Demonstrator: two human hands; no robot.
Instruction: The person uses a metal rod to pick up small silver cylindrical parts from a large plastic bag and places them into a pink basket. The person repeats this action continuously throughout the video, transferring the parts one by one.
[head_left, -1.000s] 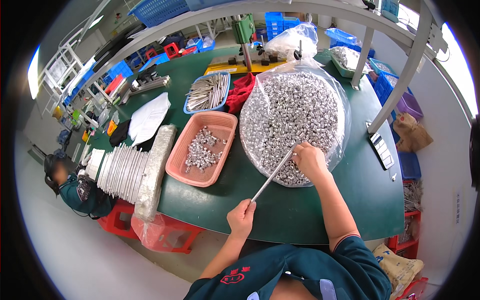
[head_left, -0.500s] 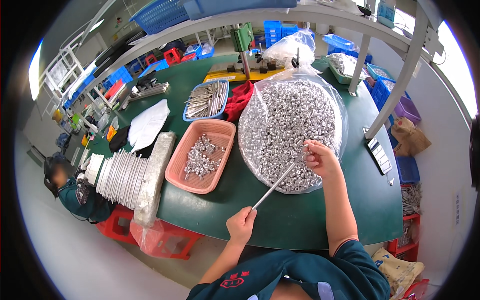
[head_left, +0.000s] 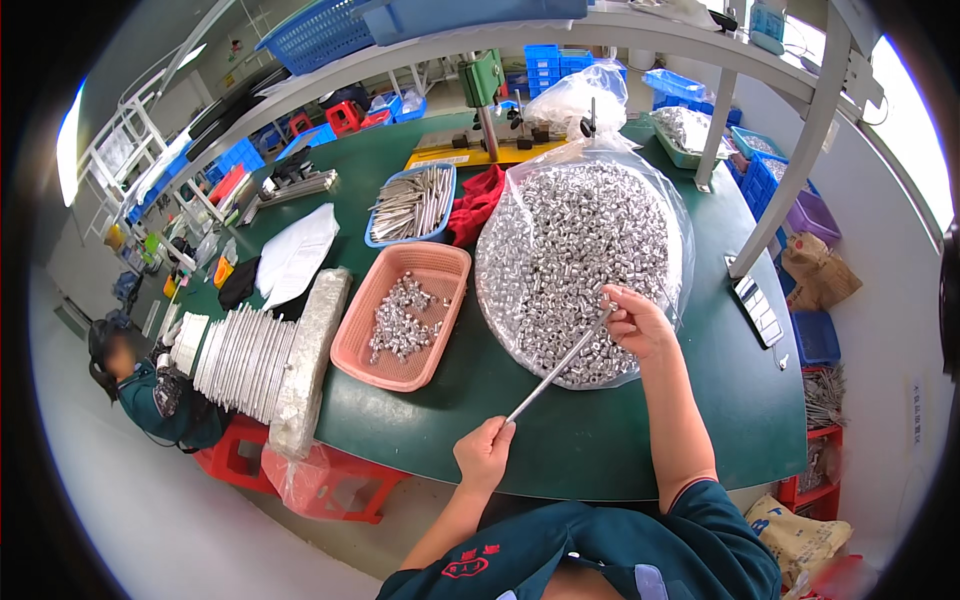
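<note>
Low in the frame, just left of centre, your left hand [head_left: 485, 455] is closed around the near end of a thin metal rod [head_left: 558, 365], at the near edge of the green table [head_left: 600, 440]. The rod slants up and to the right across the table to your right hand [head_left: 635, 322], right of centre, whose fingers are pinched together at the rod's far tip. That hand rests on the near edge of a big heap of small silver sleeves [head_left: 585, 260] lying in a clear plastic bag [head_left: 680, 215] opened wide on the table; whether a sleeve sits between your fingertips cannot be told.

To the left of the heap, mid-frame, a pink tray [head_left: 375, 355] holds a small scatter of the same silver pieces. Further left, a row of pale discs [head_left: 245, 355] stands on edge at the table's border, with a seated person [head_left: 150, 385] beyond it at the far left.

Higher up, a blue tray [head_left: 412, 205] holds a bundle of metal rods, and a red cloth [head_left: 478, 200] lies just beside it. At the top centre stands a green press [head_left: 483, 85].
</note>
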